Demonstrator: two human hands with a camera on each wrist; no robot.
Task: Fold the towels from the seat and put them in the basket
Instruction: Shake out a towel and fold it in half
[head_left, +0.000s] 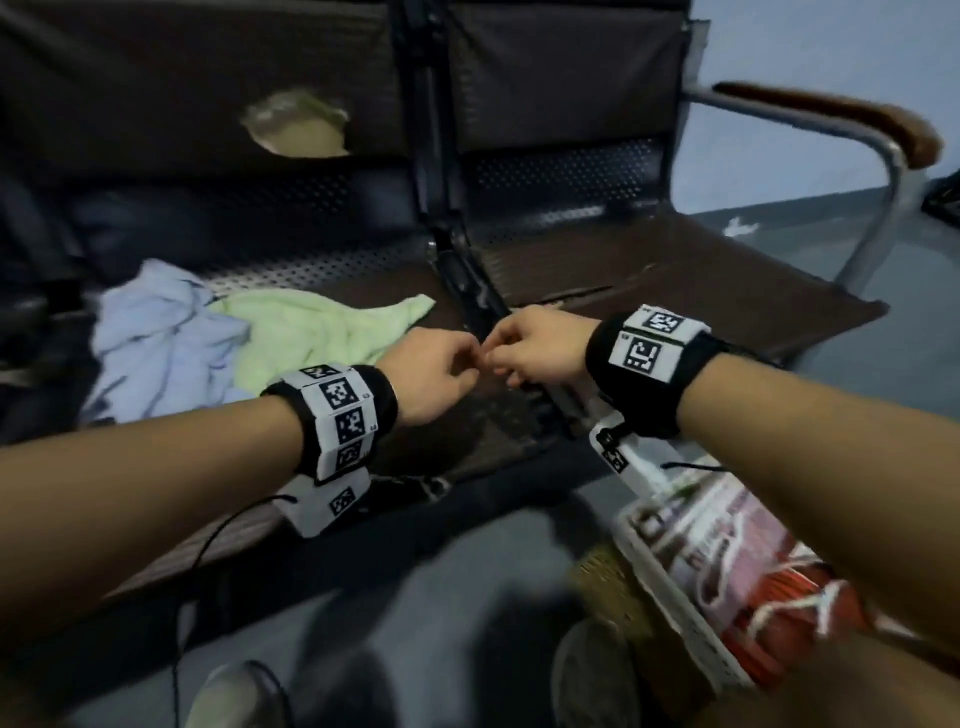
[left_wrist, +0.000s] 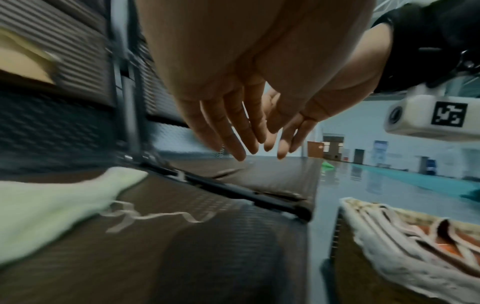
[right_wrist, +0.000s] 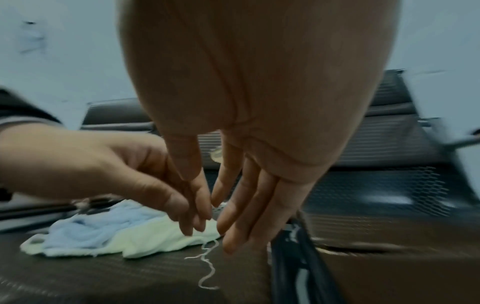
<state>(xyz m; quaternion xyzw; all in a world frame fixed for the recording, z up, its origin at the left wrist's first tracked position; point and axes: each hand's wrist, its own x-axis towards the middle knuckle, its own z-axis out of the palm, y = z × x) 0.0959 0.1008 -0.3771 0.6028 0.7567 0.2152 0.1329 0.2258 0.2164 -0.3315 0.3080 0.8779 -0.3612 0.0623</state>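
Note:
A crumpled light-green towel and a light-blue towel lie together on the left brown seat. My left hand and right hand meet fingertip to fingertip just above the seat's right edge, right of the green towel. The wrist views show the left hand and right hand with fingers loosely extended and no towel in them. A loose pale thread lies on the seat below the fingers. The white basket stands on the floor at the lower right, holding a folded red-and-white towel.
A black bar divides this seat from the right-hand seat, which has a metal armrest at its far side. The left backrest has a torn hole. My shoes are on the grey floor beside the basket.

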